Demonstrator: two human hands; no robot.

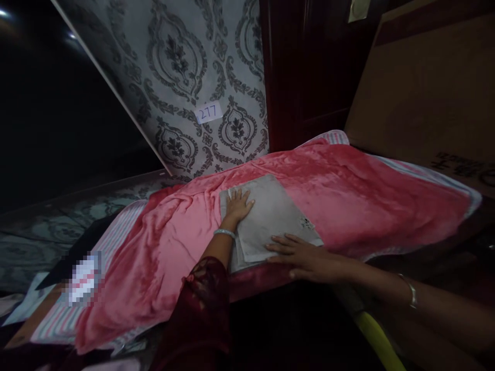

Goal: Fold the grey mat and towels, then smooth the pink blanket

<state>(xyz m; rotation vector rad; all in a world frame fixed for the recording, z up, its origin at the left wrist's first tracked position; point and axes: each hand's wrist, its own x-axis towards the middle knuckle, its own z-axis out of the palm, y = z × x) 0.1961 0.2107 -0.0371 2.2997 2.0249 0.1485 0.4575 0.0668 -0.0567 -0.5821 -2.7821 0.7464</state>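
From the head view, one folded grey cloth [276, 214] lies on the single pink blanket [348, 196], its long axis running from near right to far left. Two hands press it flat, fingers spread and holding nothing: left hand [238, 205] on the far-left corner, right hand [305, 257] on the near edge.

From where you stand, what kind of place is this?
Probably a room in a home: patterned wallpaper, a dark wooden door, and a pink blanket spread out, where the left hand and the right hand lie flat on a grey cloth.
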